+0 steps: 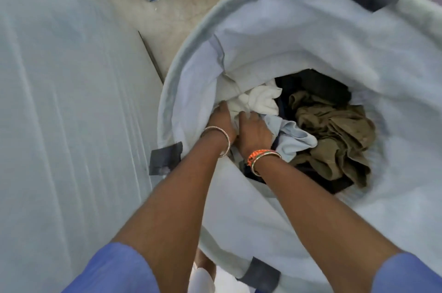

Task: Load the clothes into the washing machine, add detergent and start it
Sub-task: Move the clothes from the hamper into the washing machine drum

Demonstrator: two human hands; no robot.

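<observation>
both hands, left hand [221,117] and right hand [253,131], grip the white garment [257,99] inside the laundry hamper [299,29]; loading has barely begun, detergent and start remain.

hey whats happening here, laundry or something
Yes, laundry. A person leans over a pale fabric hamper with both hands inside. The left hand and right hand reach into a white garment on the pile, beside a light blue piece and an olive garment. No washing machine is in view.
</observation>
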